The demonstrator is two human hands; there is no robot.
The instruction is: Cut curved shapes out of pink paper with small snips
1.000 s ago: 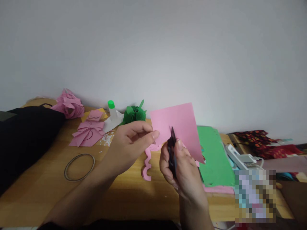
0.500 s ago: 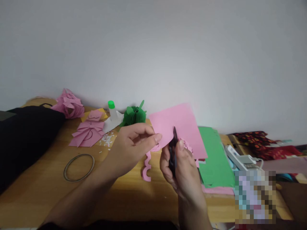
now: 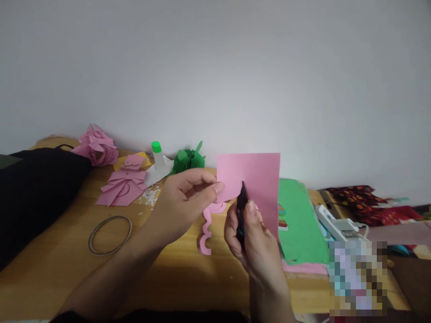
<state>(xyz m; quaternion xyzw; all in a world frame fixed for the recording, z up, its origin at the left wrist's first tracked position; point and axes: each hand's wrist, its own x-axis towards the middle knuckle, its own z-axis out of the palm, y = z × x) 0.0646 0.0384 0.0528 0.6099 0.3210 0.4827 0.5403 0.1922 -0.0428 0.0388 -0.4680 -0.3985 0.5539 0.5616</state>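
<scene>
Paper sheet (image 3: pixel 261 179), plain pink, square-cornered on top: left hand (image 3: pixel 183 204) pinches its left edge, right hand (image 3: pixel 257 235) grips black scissors (image 3: pixel 241 211) at its cut lower edge.

Thin ring (image 3: pixel 90 242), power strip (image 3: pixel 330 222), patterned cloth (image 3: pixel 357 197)

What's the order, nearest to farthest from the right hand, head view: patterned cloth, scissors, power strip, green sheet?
From the right hand:
1. Black scissors: held in it.
2. Green sheet: just to its right.
3. White power strip: right of the sheet.
4. Dark patterned cloth: back right, past the strip.
</scene>
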